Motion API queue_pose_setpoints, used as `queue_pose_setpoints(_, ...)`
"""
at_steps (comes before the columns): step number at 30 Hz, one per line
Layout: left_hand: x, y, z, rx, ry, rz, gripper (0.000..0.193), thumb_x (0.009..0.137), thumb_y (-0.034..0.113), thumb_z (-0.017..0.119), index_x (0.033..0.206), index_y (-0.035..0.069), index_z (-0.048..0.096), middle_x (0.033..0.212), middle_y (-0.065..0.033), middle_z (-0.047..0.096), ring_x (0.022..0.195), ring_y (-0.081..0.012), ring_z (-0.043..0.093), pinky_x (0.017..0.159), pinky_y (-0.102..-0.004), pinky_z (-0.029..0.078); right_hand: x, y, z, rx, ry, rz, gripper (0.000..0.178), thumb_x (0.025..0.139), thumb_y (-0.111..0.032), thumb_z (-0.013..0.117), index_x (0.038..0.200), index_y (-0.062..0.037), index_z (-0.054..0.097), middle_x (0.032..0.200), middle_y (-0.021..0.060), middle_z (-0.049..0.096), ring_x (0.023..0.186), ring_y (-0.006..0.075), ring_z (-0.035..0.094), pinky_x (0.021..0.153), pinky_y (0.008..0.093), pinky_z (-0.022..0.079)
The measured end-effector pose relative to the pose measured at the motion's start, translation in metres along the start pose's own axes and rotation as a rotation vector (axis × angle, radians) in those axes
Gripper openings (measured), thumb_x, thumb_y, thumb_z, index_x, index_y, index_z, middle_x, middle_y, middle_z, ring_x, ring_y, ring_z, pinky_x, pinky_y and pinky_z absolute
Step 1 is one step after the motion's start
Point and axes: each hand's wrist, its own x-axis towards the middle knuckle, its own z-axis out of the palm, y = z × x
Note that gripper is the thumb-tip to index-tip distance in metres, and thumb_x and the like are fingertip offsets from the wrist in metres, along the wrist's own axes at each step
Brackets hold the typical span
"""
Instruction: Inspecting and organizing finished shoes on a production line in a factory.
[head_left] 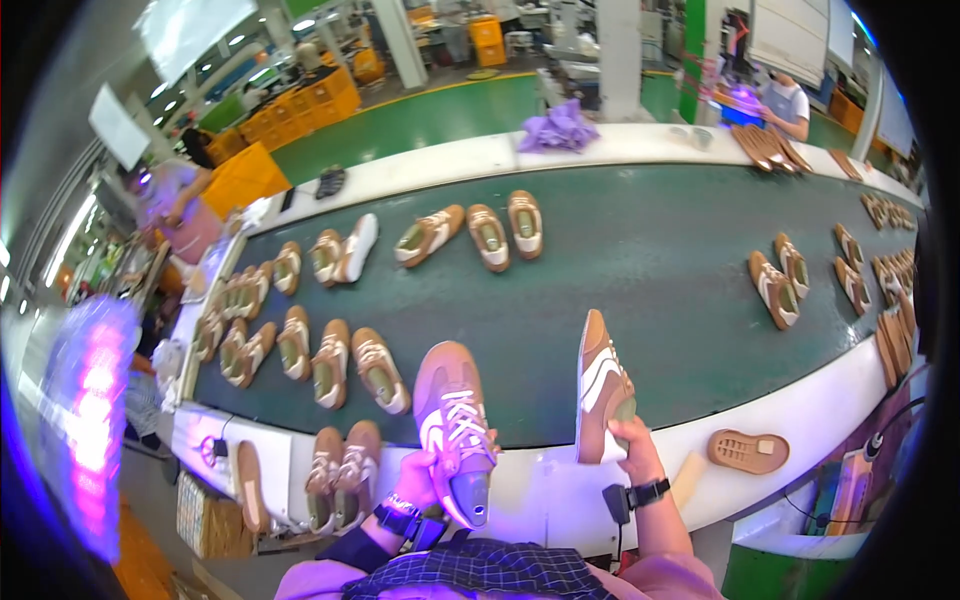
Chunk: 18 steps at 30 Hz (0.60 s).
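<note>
My left hand (418, 480) is closed on a brown sneaker (448, 390) with pale laces and a white side stripe. Its toe points away from me, and a smooth grey form with a small hole fills its opening. In my right hand (641, 452), a second brown sneaker (598, 385) is gripped near the heel. That one is tipped on its side, toe up, showing a white curved stripe and a pale heel. Both are held over the near edge of the green conveyor belt (640, 260). Dark straps circle both my wrists.
Several brown sneakers (378, 370) stand on the belt's left part; more (775, 290) stand at the right. On the near white ledge are a pair of sneakers (357, 475), a sole (252, 487) and another sole (748, 452). Purple cloth (558, 128) lies on the far ledge. People work at both sides.
</note>
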Motion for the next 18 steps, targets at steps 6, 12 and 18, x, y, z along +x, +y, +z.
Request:
queue_pose_setpoints(6, -0.06, 0.005, 0.017, 0.09, -0.188, 0.14, 0.087, 0.062, 0.03, 0.066, 0.134, -0.004, 0.032, 0.133, -0.0264, 0.04, 0.123, -0.04, 0.043, 0.103, -0.0463, 0.039, -0.085, 0.0, 0.145, -0.07, -0.306, -0.02, 0.066, 0.064, -0.015, 0.071, 0.122, 0.0047, 0.047, 0.112, 0.0096, 0.058, 0.101, 0.02, 0.057, 0.09, 0.0317, 0.044)
queue_pose_setpoints(12, -0.112, 0.01, -0.033, 0.1, 0.145, 0.425, 0.077, 0.06, 0.031, 0.062, 0.127, 0.001, 0.043, 0.119, -0.0173, 0.055, 0.106, -0.0339, 0.057, 0.097, -0.0462, 0.044, -0.125, -0.004, 0.225, -0.766, -0.4, -0.599, 0.064, 0.065, -0.02, 0.077, 0.118, 0.0037, 0.049, 0.113, 0.0153, 0.057, 0.1, 0.0193, 0.057, 0.088, 0.0315, 0.045)
queue_pose_setpoints(18, -0.135, 0.017, -0.061, 0.185, 0.16, 0.63, 0.07, 0.059, 0.029, 0.055, 0.122, 0.001, 0.049, 0.111, -0.0176, 0.059, 0.101, -0.0343, 0.059, 0.095, -0.0448, 0.046, -0.1, 0.053, 0.245, 0.005, -0.492, -0.124, 0.07, 0.074, -0.034, 0.075, 0.124, 0.002, 0.042, 0.117, 0.0138, 0.053, 0.1, 0.0181, 0.057, 0.088, 0.0321, 0.047)
